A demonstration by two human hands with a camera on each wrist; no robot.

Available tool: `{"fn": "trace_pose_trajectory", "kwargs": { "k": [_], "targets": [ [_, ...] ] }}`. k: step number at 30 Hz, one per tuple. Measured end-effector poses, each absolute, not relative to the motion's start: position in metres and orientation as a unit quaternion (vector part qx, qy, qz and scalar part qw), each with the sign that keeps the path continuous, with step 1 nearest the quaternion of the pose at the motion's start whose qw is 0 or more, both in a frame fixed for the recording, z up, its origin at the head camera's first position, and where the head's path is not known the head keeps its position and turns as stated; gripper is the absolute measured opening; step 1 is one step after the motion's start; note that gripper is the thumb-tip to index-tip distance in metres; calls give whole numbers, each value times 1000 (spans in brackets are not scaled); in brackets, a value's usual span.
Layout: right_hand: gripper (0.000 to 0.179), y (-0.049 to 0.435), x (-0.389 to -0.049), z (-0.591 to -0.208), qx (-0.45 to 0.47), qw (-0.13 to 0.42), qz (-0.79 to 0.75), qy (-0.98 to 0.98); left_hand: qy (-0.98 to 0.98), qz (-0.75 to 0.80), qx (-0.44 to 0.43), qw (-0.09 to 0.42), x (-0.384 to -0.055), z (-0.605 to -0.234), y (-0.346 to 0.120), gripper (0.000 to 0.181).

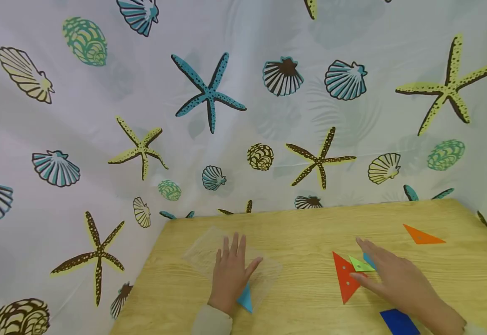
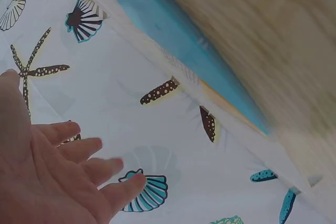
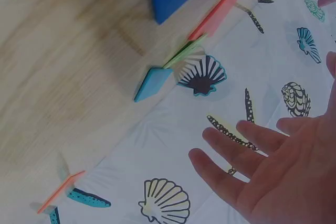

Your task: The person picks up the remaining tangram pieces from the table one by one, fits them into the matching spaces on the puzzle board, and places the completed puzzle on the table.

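Observation:
My left hand (image 1: 230,277) has its fingers spread over a clear sheet or tray (image 1: 195,249) on the table. Part of a light blue triangle (image 1: 246,298) shows beside that wrist; whether the hand touches either is unclear. My right hand (image 1: 404,279) holds nothing, its fingers extended above the tabletop. Beneath and left of it lie a red triangle (image 1: 340,274) and a small green triangle (image 1: 359,264) with holes. A light blue parallelogram (image 3: 153,83) lies by the green piece, largely hidden by the right hand in the head view.
An orange triangle (image 1: 423,235) lies at the back right of the wooden table (image 1: 302,237). Nearer the front is a dark blue piece (image 1: 399,322), cut off by the frame. White cloth (image 1: 251,28) printed with shells and starfish stands behind the table and at its sides.

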State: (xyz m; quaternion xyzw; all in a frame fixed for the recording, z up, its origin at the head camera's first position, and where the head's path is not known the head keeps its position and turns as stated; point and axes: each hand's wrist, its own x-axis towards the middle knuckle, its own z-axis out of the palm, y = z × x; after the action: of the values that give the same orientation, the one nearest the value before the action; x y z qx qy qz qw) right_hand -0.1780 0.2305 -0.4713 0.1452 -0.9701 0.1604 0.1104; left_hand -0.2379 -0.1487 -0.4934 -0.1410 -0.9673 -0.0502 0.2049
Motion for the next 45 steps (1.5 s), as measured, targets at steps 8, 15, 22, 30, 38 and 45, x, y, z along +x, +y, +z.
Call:
{"fn": "trace_pose_trajectory", "kwargs": {
  "k": [8,15,22,30,38,45],
  "targets": [
    [59,200,-187,-479,215,161,140,-953,-970,-20,-122,207,-231,-491,-157,65],
    [31,170,-198,-479,286,142,161,-934,-978,-34,-96,183,-223,-490,-167,51],
    [23,140,-209,-481,336,108,184,-917,-988,-49,-65,130,-217,-492,-174,47],
    [21,108,-218,-479,355,52,218,-908,-988,-41,-87,118,-215,-500,-180,53],
    [19,86,-228,-494,391,71,216,-892,-988,-39,-89,121,-215,-502,-184,55],
    [18,72,-236,-498,398,87,210,-889,-991,-66,-82,85,-214,-501,-188,59]
  ]
}}
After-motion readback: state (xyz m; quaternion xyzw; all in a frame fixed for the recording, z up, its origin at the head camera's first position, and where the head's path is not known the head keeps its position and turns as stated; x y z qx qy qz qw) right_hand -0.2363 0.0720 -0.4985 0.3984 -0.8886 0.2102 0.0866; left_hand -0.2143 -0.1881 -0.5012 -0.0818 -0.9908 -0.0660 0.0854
